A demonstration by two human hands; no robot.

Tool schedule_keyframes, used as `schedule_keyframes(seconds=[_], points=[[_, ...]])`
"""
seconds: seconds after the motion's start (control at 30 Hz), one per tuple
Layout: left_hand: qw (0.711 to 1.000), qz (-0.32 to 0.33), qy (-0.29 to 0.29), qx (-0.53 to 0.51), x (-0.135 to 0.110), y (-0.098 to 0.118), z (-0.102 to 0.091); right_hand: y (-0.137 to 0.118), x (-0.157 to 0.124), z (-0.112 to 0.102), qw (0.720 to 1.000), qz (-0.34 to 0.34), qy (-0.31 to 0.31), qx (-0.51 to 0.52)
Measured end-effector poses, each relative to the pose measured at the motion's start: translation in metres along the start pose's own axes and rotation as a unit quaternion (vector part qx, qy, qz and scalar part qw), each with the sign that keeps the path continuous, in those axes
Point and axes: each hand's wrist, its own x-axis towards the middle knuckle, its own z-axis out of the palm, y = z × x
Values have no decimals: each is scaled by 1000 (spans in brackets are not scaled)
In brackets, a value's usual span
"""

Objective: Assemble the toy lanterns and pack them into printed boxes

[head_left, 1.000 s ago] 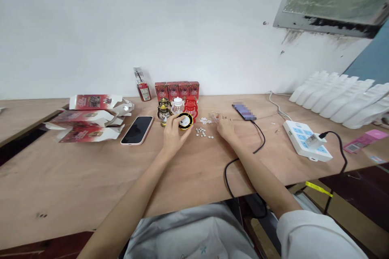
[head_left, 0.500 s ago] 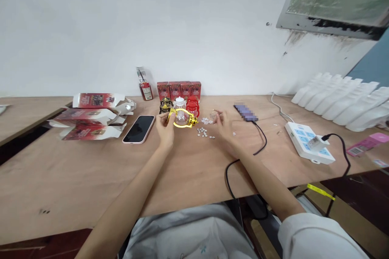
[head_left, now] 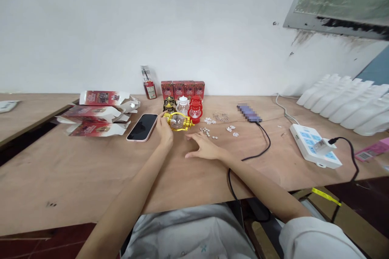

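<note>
My left hand [head_left: 165, 130] grips the base of a small gold lantern [head_left: 178, 122] with a clear globe, tilted on its side above the table. My right hand [head_left: 203, 146] is just right of and below the lantern, thumb and fingers apart, holding nothing that I can see. Behind the gold lantern stand a dark bronze lantern [head_left: 169, 104], a white lantern [head_left: 182, 104] and a red lantern [head_left: 195, 110]. Several small round pieces [head_left: 206, 131] lie beyond my right hand, with white tabs [head_left: 231, 128] and a cluster of thin wire pieces [head_left: 221, 117] farther right.
Red printed boxes [head_left: 183, 88] line the wall beside a bottle [head_left: 150, 87]. Opened cartons [head_left: 97, 115] and a phone [head_left: 142, 127] lie left. Rightward are a second phone [head_left: 249, 113] on a black cable [head_left: 265, 149], a power strip [head_left: 314, 145] and white curved plastic pieces [head_left: 343, 103].
My right hand has moved left and nearer to me, away from the wire pieces toward the gold lantern, and its fingers have spread. My left hand still holds the lantern.
</note>
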Motion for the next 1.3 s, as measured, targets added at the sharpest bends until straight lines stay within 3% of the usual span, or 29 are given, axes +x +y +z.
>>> schedule_keyframes(seconds=[0.1, 0.23, 0.37, 0.5, 0.6, 0.87, 1.3], points=[[999, -31, 32, 10, -1, 1, 0, 1, -1, -4, 999, 1, -45, 30], [999, -23, 28, 20, -2, 3, -2, 7, -1, -9, 998, 24, -22, 50], [999, -20, 19, 28, -2, 2, -4, 9, 1, -13, 995, -22, 77, 58], [999, -25, 13, 27, -5, 5, -1, 9, 2, -15, 977, -22, 208, 45], [999, -29, 3, 22, -9, 10, 3, 11, 2, -13, 967, -22, 250, 41], [999, -47, -2, 4, -18, 20, 9, 18, 2, 0, 961, -19, 274, 18], [994, -100, -12, -32, -21, 22, 13, 23, 3, 0, 948, -53, 309, -48]])
